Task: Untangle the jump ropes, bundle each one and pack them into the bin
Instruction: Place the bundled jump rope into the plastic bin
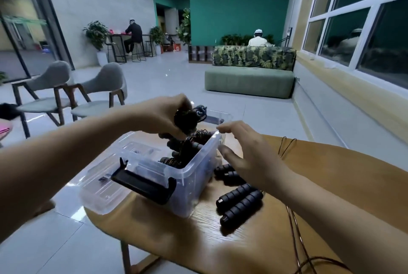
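My left hand [164, 113] grips a bundled jump rope [191, 119], black handles wrapped in cord, just above the clear plastic bin [198, 176]. Other bundled ropes [184, 152] lie inside the bin. My right hand [249, 154] hovers over the bin's right rim with fingers spread and holds nothing. Two pairs of black ribbed handles lie on the wooden table right of the bin, one pair [239, 204] near me and another [227, 173] partly under my right hand. Their thin brown cords [295, 227] trail along the table's right side.
The bin's clear lid [103, 187] with a black latch [143, 186] hangs open over the table's left edge. The round wooden table [331, 185] ends close on the left. Two grey chairs [97, 95] stand on the floor to the left, a green sofa [249, 81] further back.
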`<move>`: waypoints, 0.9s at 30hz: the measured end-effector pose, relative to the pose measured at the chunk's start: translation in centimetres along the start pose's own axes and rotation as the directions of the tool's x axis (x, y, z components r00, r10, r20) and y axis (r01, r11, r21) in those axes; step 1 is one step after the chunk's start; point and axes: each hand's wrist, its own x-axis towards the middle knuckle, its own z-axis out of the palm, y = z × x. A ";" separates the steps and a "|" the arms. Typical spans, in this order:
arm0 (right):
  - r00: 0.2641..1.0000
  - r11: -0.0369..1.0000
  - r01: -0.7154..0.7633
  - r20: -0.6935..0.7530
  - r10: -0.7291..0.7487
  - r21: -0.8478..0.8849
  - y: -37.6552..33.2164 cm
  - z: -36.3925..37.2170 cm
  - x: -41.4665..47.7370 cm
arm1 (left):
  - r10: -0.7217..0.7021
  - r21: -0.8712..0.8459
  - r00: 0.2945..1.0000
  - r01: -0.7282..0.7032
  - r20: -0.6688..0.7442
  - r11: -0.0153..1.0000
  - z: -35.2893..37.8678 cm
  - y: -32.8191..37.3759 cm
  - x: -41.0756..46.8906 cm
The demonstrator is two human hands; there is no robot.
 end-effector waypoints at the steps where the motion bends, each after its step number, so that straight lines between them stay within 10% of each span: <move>1: 1.000 1.000 -0.009 0.018 0.009 0.001 0.1 0.7 0.2 | -0.019 0.054 0.998 0.016 0.056 0.998 0.1 -0.7 0.1; 13: 0.982 0.992 -0.128 0.139 0.126 0.003 0.0 4.3 -0.1 | -0.111 0.425 0.868 -0.122 0.484 0.897 3.0 -3.4 3.8; 27: 0.981 0.990 -0.143 0.131 0.140 0.009 -0.2 4.5 -0.5 | 0.045 0.322 0.948 -0.152 0.315 0.934 4.5 -6.8 5.1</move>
